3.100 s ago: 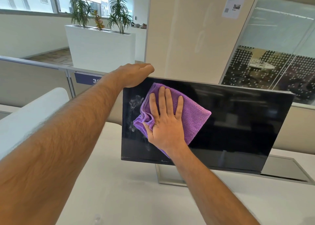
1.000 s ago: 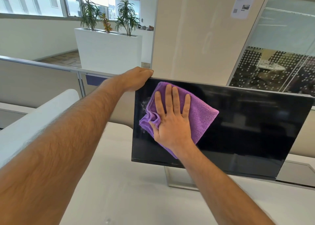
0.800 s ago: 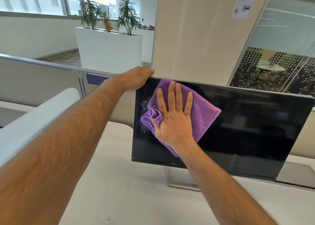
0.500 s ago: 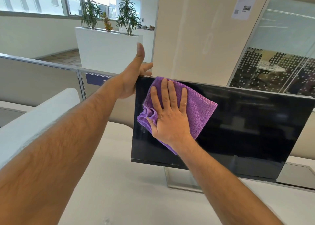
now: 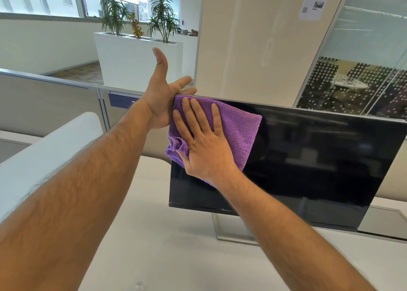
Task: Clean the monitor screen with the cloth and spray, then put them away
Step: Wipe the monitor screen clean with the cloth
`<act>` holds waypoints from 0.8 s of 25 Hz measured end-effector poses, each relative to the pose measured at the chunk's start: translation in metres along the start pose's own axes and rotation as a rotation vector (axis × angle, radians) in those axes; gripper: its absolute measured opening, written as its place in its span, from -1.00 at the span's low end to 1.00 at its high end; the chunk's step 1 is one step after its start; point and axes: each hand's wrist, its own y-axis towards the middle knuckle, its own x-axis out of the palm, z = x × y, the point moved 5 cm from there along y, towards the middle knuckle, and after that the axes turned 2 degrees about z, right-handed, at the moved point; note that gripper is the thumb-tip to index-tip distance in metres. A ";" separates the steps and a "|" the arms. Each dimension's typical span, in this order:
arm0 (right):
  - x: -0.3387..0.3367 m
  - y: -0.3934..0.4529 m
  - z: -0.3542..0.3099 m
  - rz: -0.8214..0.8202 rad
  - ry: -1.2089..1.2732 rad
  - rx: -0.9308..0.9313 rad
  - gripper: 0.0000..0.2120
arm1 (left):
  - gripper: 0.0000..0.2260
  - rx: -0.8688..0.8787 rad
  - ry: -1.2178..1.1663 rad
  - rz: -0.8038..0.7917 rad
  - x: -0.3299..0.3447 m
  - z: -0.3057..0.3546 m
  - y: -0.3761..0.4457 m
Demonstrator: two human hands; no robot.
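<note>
Right hand (image 5: 204,149) flat, fingers spread, pressing the purple cloth (image 5: 237,132) onto the monitor (image 5: 308,158) at its top-left corner; left hand (image 5: 164,99) open, thumb up, fingers behind the top edge. Bare screen stretches right, bare bench (image 5: 154,235) below. Paper notice (image 5: 312,0) on the pillar, print seemingly too small to read

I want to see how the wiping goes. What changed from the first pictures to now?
The right hand slid the cloth up and left into the monitor's top corner, wiping off the smudge. The left hand loosened its grip on that corner: thumb up, fingers behind the edge. The right palm stays flat on the cloth and the monitor stays put.
</note>
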 end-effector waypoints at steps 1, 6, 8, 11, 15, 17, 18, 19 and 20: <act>0.002 -0.003 -0.002 -0.004 0.005 -0.010 -0.23 | 0.04 0.002 0.008 0.016 -0.001 0.000 0.000; 0.019 -0.031 -0.022 -0.065 0.035 -0.051 -0.21 | 0.04 0.007 0.048 0.055 -0.004 0.001 -0.001; 0.026 -0.044 -0.030 -0.086 0.035 -0.065 -0.22 | 0.01 0.010 0.041 0.045 -0.001 0.002 -0.004; 0.037 -0.061 -0.040 -0.115 0.023 -0.078 -0.21 | -0.01 0.014 0.022 0.027 -0.001 0.001 -0.003; 0.050 -0.085 -0.056 -0.142 0.028 -0.093 -0.21 | -0.06 0.018 0.023 0.028 -0.003 0.000 -0.001; 0.058 -0.097 -0.066 -0.161 0.023 -0.105 -0.21 | -0.08 0.014 0.040 0.035 -0.003 0.000 -0.001; 0.062 -0.101 -0.069 -0.165 0.021 -0.099 -0.22 | -0.10 0.010 0.052 0.042 -0.003 0.000 -0.001; 0.065 -0.103 -0.071 -0.162 0.019 -0.086 -0.23 | -0.12 0.008 0.065 0.051 -0.004 -0.001 -0.001; 0.066 -0.103 -0.073 -0.155 0.014 -0.073 -0.23 | -0.16 0.009 0.087 0.063 -0.004 -0.001 0.000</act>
